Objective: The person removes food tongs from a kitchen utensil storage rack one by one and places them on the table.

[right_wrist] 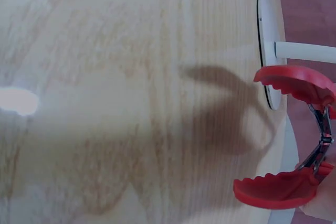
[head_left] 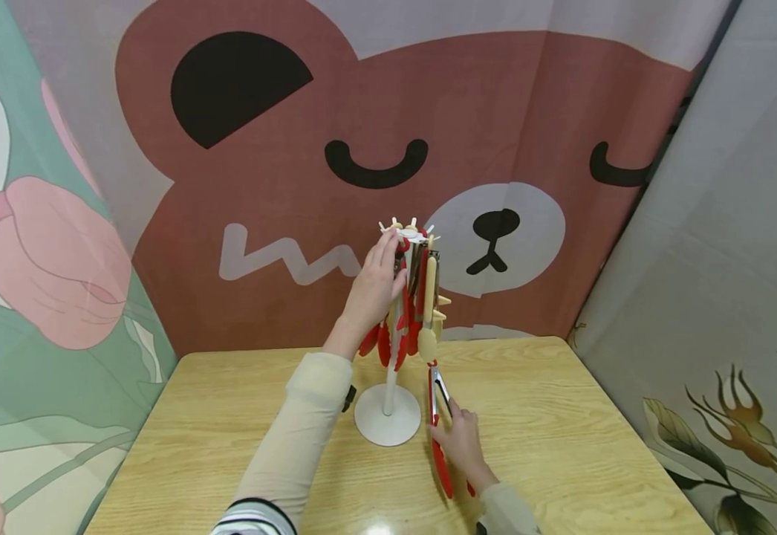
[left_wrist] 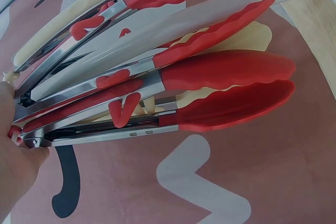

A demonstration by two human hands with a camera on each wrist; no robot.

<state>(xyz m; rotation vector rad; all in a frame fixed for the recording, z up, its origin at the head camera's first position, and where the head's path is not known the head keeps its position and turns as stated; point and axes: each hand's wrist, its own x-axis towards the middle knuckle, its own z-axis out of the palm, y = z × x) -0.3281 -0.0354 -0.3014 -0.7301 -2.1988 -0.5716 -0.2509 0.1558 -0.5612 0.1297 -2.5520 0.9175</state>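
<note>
A white stand [head_left: 391, 405] with a round base and upright pole carries several hanging tongs near its top. Some have red wavy tips, like the red tongs [left_wrist: 228, 70]; others are cream, like the cream tongs [head_left: 428, 327]. My left hand [head_left: 376, 286] is raised at the stand's top, fingers extended along the upper ends of the hanging tongs. To the right of the base, my right hand [head_left: 462, 442] grips a separate pair of red-tipped tongs [head_left: 440, 464], tips pointing down. In the right wrist view these held tongs [right_wrist: 278, 190] are spread apart above the table.
The light wood table [head_left: 228, 416] runs back to a curtain [head_left: 281, 208] printed with a brown bear. A pale flowered curtain [head_left: 696, 297] hangs along the right side. White hooks [head_left: 414, 221] stick out around the stand's top.
</note>
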